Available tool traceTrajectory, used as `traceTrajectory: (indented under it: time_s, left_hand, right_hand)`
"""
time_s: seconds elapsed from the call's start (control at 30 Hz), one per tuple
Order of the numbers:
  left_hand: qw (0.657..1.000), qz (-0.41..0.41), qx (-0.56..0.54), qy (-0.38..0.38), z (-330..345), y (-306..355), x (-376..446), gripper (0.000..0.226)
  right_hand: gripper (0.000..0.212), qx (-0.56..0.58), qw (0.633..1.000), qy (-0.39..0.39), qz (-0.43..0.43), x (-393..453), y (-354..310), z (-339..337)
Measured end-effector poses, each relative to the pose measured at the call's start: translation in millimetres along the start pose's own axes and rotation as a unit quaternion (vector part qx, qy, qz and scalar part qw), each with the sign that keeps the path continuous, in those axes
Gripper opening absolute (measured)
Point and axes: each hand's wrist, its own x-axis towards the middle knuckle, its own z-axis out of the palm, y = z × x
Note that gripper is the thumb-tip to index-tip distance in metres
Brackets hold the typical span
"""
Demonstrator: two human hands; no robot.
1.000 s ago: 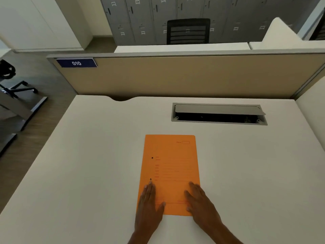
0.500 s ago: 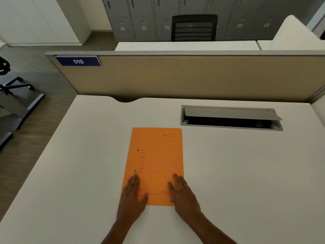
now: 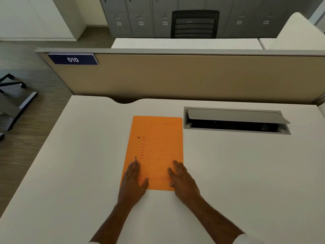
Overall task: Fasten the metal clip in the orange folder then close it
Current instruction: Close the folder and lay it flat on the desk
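The orange folder [image 3: 158, 147] lies closed and flat on the white desk [image 3: 237, 173], its printed cover facing up. Two small dark holes show near its left edge. The metal clip is hidden inside. My left hand [image 3: 133, 180] rests flat, fingers together, on the folder's near left corner. My right hand [image 3: 181, 178] lies flat on the near right corner, partly over the folder's right edge. Neither hand grips anything.
A cable box [image 3: 235, 121] with its grey lid tilted open sits in the desk just right of the folder. A beige partition [image 3: 175, 76] with a "010" label [image 3: 73, 59] closes the far edge. An office chair base [image 3: 10, 83] stands on the floor at left.
The view has shifted so the folder and hands sit further left and lower in the frame. Both hands stay flat on the folder's near end.
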Motion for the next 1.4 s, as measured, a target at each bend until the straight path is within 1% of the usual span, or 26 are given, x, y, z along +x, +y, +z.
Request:
traceTrajectory:
  time_s: [0.2,0.37,0.53,0.8,0.93,1.07,1.13,1.23,1.3,1.4]
  left_hand:
    - [1.000,0.010,0.001,0.003,-8.8,4.5,35.9,0.090]
    - [1.000,0.020,-0.002,0.009,-11.5,7.8,66.0,0.087]
    - [1.000,0.017,0.008,-0.002,-17.5,8.3,90.3,0.093]
    - [0.999,0.023,0.021,-0.008,-19.1,9.1,115.2,0.090]
    - [0.999,0.025,0.030,-0.006,-20.1,10.9,116.9,0.090]
    - [0.999,0.029,0.039,0.022,-23.3,20.0,111.0,0.089]
    - [0.997,0.042,0.041,0.042,-22.9,26.6,103.0,0.088]
    - [0.996,0.052,0.059,0.044,-18.5,35.5,89.2,0.089]
    - [0.995,0.051,0.072,0.047,-15.2,43.6,74.4,0.091]
    - [0.994,0.040,0.094,0.050,-7.1,50.6,54.1,0.086]
  right_hand:
    - [0.058,0.003,1.000,0.008,0.010,31.2,4.1,-11.5]
    - [0.058,-0.009,1.000,0.014,0.013,55.6,13.6,-24.5]
    - [0.059,-0.005,1.000,0.011,0.014,74.3,16.7,-36.2]
    - [0.059,-0.016,1.000,0.011,0.015,93.9,21.8,-47.3]
    - [0.059,-0.014,1.000,0.008,0.019,95.9,21.6,-46.5]
    - [0.062,-0.019,1.000,0.012,0.021,91.0,19.2,-47.6]
    - [0.064,-0.015,0.999,0.023,0.019,83.7,16.0,-47.2]
    - [0.067,-0.009,0.999,0.042,0.011,70.1,12.4,-45.8]
    - [0.068,-0.008,0.999,0.050,0.013,55.9,13.8,-43.8]
    - [0.069,-0.002,0.997,0.065,0.029,35.2,20.5,-39.0]
